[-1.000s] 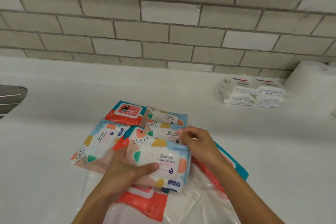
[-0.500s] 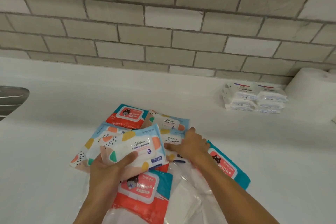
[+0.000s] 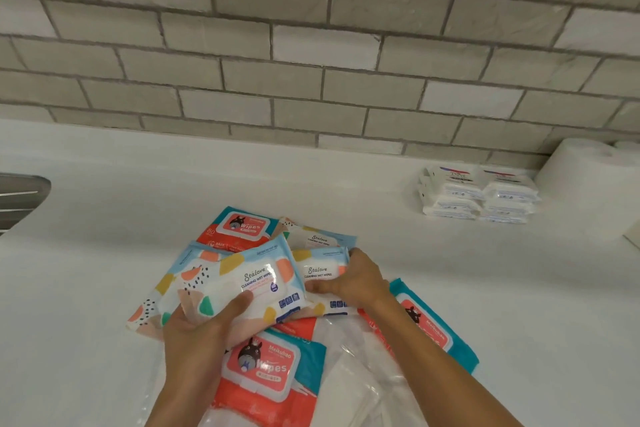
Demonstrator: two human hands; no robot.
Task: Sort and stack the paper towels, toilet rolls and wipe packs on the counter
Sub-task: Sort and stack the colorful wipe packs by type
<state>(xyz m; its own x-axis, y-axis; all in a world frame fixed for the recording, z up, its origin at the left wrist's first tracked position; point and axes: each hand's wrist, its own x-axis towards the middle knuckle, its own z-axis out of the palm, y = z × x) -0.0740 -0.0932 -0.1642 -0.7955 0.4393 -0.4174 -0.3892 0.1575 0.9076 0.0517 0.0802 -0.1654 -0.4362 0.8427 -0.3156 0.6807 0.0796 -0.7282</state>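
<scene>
A loose heap of wipe packs lies on the white counter. My left hand grips a colourful Stalove wipe pack, lifted and tilted above the heap. My right hand closes on a second, smaller Stalove wipe pack beside it. Another Stalove pack lies behind, and a further one under the lifted pack. Red and teal Meikubao packs lie at the back, at the front and under my right forearm.
A neat stack of white Dove wipe packs sits at the back right by the tiled wall. White paper towel rolls stand at the far right. A clear plastic bag lies under the heap. A metal sink edge shows at left.
My left hand lifted its Stalove pack off the heap and swung it left, uncovering the front Meikubao pack. My right hand has closed around the smaller Stalove pack.
</scene>
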